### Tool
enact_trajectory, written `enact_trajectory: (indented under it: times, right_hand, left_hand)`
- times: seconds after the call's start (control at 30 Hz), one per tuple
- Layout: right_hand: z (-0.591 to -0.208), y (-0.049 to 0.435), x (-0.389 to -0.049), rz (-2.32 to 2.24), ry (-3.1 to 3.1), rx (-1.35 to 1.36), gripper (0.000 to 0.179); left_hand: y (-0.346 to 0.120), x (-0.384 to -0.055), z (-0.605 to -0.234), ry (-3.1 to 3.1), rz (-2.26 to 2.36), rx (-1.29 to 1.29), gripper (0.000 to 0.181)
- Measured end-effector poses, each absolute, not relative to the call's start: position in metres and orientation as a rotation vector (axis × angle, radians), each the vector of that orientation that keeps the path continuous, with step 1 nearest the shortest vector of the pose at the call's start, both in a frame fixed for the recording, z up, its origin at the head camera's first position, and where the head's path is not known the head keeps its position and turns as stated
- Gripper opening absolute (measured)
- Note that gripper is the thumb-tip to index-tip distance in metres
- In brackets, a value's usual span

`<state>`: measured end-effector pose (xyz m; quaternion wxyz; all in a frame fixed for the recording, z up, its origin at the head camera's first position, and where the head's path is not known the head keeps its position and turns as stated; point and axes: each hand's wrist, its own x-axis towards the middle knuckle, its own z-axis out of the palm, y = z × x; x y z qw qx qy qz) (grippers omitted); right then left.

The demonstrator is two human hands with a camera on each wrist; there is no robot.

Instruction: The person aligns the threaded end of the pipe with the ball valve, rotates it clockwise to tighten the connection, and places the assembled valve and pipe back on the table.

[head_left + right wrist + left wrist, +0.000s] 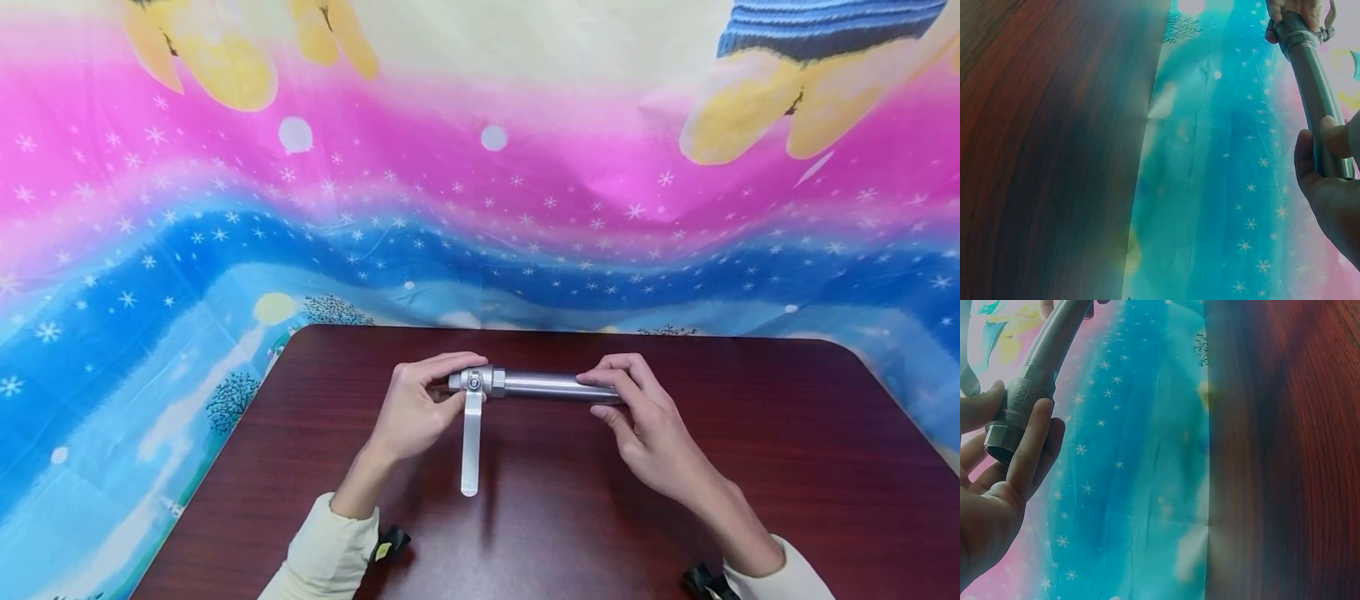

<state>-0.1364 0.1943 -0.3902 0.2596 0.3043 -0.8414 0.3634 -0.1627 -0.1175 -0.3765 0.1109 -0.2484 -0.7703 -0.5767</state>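
Observation:
A steel ball valve (480, 380) with a long flat lever handle (471, 446) is joined to a shiny metal pipe (540, 384). Held level above the table, the pair runs from one hand to the other. My left hand (416, 408) grips the valve body between thumb and fingers, and the handle points toward me. In the left wrist view, the valve's open hex end (1004, 440) shows beside the fingers. My right hand (648, 425) holds the pipe's far right end, thumb below and fingers on top; the right wrist view shows the thumb and fingers around the pipe (1319, 94).
The dark red-brown wooden table (555, 517) lies beneath both hands. Behind it hangs a pink and blue cloth (420, 200) printed with snowflakes. Black wrist straps (392, 542) show at the pale sleeves (326, 542).

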Motion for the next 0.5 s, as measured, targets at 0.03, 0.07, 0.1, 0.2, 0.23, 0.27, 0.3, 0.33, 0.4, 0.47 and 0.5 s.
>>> enact_trajectory:
  times: [0.03, 0.07, 0.1, 0.2, 0.23, 0.27, 0.3, 0.33, 0.4, 0.47, 0.5]
  right_hand:
    - [-0.3902, 0.1944, -0.1364, 0.989, -2.275, 0.822, 0.053]
    - [-0.3901, 0.1946, -0.1364, 0.994, -2.275, 0.819, 0.054]
    - [-0.3901, 0.1948, -0.1364, 0.996, -2.274, 0.817, 0.054]
    - [-0.3899, 0.1952, -0.1364, 0.997, -2.28, 0.812, 0.055]
    - [-0.3898, 0.1952, -0.1365, 0.996, -2.282, 0.811, 0.055]
    - [-0.3897, 0.1951, -0.1366, 0.994, -2.284, 0.81, 0.055]
    - [-0.3897, 0.195, -0.1368, 0.993, -2.283, 0.809, 0.055]
    - [-0.3896, 0.1951, -0.1369, 0.992, -2.285, 0.808, 0.055]
    - [-0.3895, 0.1951, -0.1371, 0.991, -2.288, 0.808, 0.055]
    - [-0.3894, 0.1952, -0.1374, 0.993, -2.291, 0.809, 0.055]
    - [-0.3893, 0.1952, -0.1375, 0.995, -2.292, 0.811, 0.054]
  left_hand:
    - [-0.1174, -0.1626, -0.3764, -2.261, -1.695, -0.731, 0.048]
    - [-0.1172, -0.1625, -0.3764, -2.26, -1.696, -0.732, 0.048]
    - [-0.1171, -0.1624, -0.3764, -2.258, -1.697, -0.732, 0.048]
    - [-0.1169, -0.1622, -0.3763, -2.255, -1.698, -0.733, 0.048]
    - [-0.117, -0.1621, -0.3761, -2.255, -1.699, -0.732, 0.048]
    - [-0.117, -0.162, -0.376, -2.255, -1.699, -0.732, 0.048]
    - [-0.1171, -0.1619, -0.3759, -2.255, -1.699, -0.732, 0.048]
    - [-0.1171, -0.1619, -0.3757, -2.255, -1.699, -0.733, 0.048]
    - [-0.1172, -0.1618, -0.3755, -2.254, -1.695, -0.735, 0.048]
    - [-0.1172, -0.1617, -0.3755, -2.252, -1.691, -0.739, 0.048]
    - [-0.1172, -0.1617, -0.3755, -2.25, -1.689, -0.74, 0.047]
